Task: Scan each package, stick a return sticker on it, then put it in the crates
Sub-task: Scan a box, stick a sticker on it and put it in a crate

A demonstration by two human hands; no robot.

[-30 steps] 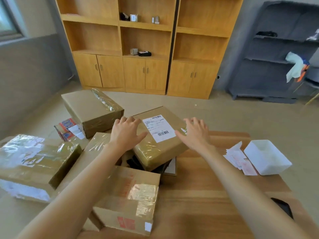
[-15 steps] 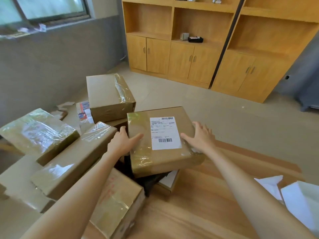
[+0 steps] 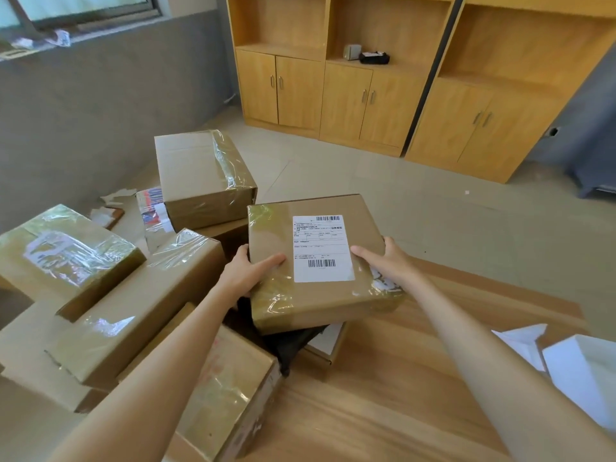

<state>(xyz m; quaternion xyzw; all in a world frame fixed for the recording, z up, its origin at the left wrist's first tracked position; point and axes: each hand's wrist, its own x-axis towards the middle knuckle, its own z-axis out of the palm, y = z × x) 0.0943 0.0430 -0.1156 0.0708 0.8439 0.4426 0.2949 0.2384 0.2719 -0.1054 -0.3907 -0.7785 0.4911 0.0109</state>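
Package: we hold it label-up, at the table's far left.
Left hand: we clamp its left edge.
Right hand: we clamp its right edge.

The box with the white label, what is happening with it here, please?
A person holds the labelled box with both hands: the left hand grips its left edge and the right hand its right edge, thumbs on top. The shipping label faces up, barcodes in view. The box sits above a pile of other taped boxes at the wooden table. No scanner or crate is in view.
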